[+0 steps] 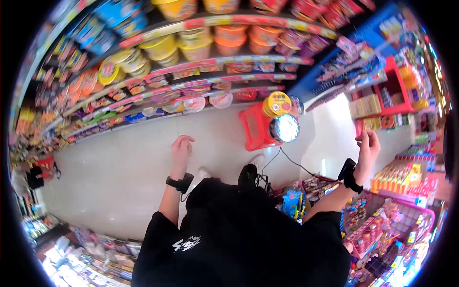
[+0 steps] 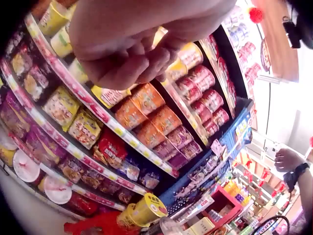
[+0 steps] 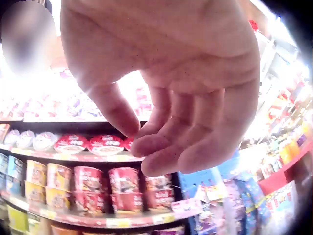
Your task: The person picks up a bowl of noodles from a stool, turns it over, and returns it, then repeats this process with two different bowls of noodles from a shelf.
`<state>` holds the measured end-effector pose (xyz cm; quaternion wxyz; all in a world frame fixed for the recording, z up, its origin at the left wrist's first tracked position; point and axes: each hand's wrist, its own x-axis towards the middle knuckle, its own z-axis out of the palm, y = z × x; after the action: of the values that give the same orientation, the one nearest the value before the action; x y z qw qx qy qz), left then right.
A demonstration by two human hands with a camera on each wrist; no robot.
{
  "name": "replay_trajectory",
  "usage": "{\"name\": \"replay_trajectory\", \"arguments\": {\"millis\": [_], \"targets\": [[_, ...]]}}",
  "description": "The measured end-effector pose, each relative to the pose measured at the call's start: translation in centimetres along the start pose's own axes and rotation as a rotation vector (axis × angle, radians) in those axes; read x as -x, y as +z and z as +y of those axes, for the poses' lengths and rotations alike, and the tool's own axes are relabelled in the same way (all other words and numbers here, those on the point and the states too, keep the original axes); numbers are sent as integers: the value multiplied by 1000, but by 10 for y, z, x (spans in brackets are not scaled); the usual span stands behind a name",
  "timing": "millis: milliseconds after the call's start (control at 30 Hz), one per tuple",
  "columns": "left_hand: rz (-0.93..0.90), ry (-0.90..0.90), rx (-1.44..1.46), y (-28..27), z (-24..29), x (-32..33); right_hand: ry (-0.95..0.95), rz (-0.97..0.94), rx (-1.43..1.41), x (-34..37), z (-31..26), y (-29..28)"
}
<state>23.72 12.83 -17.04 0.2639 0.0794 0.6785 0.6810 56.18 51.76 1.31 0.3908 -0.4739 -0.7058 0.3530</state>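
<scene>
My left hand (image 1: 180,155) is raised over the floor with its fingers loosely bent and nothing in them. In the left wrist view the same hand (image 2: 132,54) hangs before shelves of instant-noodle tubs. Off to the right, my right hand (image 1: 368,148) is held out, and the right wrist view shows its fingers (image 3: 210,147) relaxed and empty. Between the hands, farther forward, stands a red plastic stool (image 1: 253,128). On it are a yellow noodle tub (image 1: 277,104) and a dark round tub with a shiny lid (image 1: 284,128); another tub is partly hidden behind them.
Curved shelves (image 1: 210,62) of noodle tubs and packets run along the front. A blue rack end (image 1: 306,79) with hanging packets and a red display box (image 1: 397,88) stand at right. A pink wire basket (image 1: 382,229) is beside me. Thin black cables (image 1: 299,165) cross near the stool.
</scene>
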Motion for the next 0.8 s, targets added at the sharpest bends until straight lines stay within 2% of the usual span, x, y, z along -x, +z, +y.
{"name": "replay_trajectory", "arguments": {"millis": [100, 167, 267, 367, 400, 533, 600, 700, 800], "targets": [[73, 17, 42, -74, -2, 1, -146, -59, -31, 28, -63, 37], [125, 32, 45, -118, 11, 7, -141, -70, -58, 60, -125, 77], [204, 81, 88, -183, 35, 22, -218, -200, -72, 94, -188, 125], [330, 125, 101, -242, 56, 35, -250, -332, -188, 115, -228, 170], [385, 128, 93, -261, 62, 43, -270, -318, -126, 125, -245, 190], [613, 239, 100, -327, 79, 80, -347, -524, -147, 151, -284, 271], [728, 233, 126, -356, 75, 101, -413, -595, -222, 168, -303, 317], [887, 248, 128, -399, 73, 128, -408, -635, -369, 199, -323, 384], [1044, 273, 165, -436, 75, 150, -414, -789, -507, 238, -353, 446]]}}
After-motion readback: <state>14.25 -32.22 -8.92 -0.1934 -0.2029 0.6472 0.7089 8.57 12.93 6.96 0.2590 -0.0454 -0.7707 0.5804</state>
